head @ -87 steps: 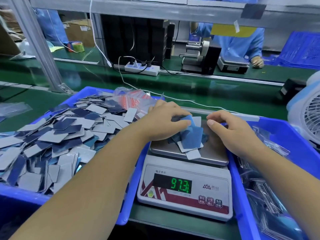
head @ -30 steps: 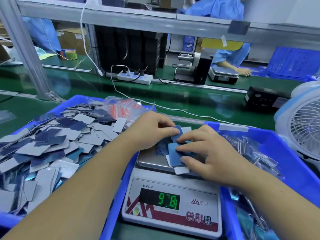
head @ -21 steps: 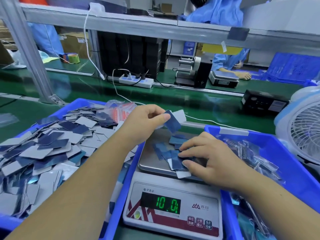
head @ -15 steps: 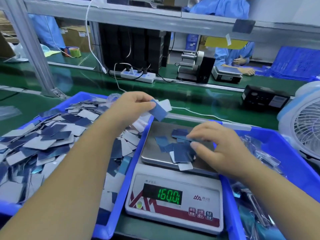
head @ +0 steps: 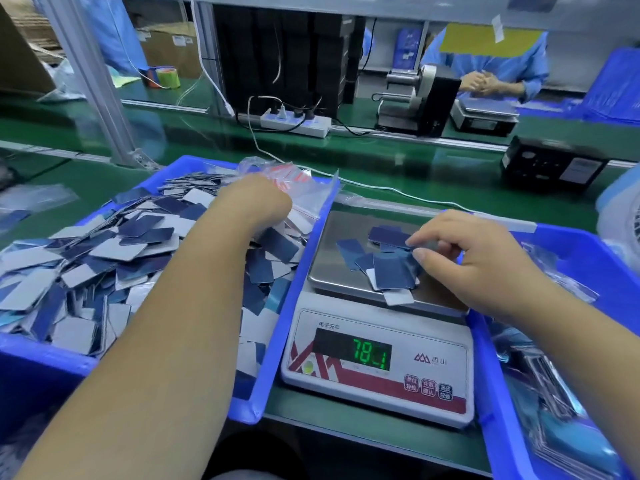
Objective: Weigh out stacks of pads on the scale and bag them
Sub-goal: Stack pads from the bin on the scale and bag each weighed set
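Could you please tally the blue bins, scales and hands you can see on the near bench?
Blue bins: 2, left bin and right bin
Scales: 1, scale
Hands: 2, left hand and right hand
Total: 5

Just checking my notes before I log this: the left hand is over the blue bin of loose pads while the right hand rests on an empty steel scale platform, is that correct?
Not quite: the steel scale platform is not empty. The head view shows several dark blue rectangular pads lying on it, with the right hand at them. The left hand is indeed over the blue plastic bin of loose pads.
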Motion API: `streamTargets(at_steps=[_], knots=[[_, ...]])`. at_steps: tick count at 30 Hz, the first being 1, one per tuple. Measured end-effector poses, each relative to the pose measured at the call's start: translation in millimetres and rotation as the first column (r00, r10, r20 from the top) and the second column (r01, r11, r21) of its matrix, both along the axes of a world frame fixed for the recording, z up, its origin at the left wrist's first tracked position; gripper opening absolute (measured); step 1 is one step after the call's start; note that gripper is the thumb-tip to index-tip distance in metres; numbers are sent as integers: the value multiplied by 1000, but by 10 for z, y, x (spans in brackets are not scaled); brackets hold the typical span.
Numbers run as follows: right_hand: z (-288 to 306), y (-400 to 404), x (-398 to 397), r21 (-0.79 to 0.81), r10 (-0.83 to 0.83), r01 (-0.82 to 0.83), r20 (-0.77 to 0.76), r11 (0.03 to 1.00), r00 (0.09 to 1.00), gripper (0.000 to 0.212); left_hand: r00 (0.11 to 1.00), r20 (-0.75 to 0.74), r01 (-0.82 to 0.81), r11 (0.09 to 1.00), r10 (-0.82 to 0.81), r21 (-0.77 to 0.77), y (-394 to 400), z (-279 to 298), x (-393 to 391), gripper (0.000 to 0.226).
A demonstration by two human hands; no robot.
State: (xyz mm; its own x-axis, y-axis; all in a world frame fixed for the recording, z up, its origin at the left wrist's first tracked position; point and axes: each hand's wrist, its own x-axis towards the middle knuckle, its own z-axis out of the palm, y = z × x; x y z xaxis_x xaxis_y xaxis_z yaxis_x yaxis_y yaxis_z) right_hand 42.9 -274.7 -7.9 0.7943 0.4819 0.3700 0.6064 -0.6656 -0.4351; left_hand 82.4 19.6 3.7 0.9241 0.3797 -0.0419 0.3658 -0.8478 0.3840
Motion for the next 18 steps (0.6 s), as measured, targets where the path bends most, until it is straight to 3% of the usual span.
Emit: streamTargets(at_steps=[2,4,7,9,12,15,18], knots=[[1,-9,-1,1,-19,19,18,1000,1000,12,998,-65,29,995,-23,98,-8,19,-8,13],[13,-18,-10,-9,-27,28,44,1000,999,11,997,-72,-9,998,14,67,-63,46,-44,18],[46,-15,-35,-51,14,-10,77,999,997,9,999,17,41,998,-42,55,-135,30,-50,22],[68,-8,-47,-84,41,-38,38,996,998,27,982,127,150,987,-142,-58,-203,46,-95,25],[84,17,-75,-173,46,-53,-45,984,998,65,882,274,444,870,-382,-215,-361,112,-226,27],[78,25,-97,-258,34,-53,-76,965,996,91,769,208,638,748,-604,-186,-466,121,-303,27],[73,0,-82,-300,26,-54,-94,952,995,114,696,84,713,672,-713,-202,-490,134,-354,40]])
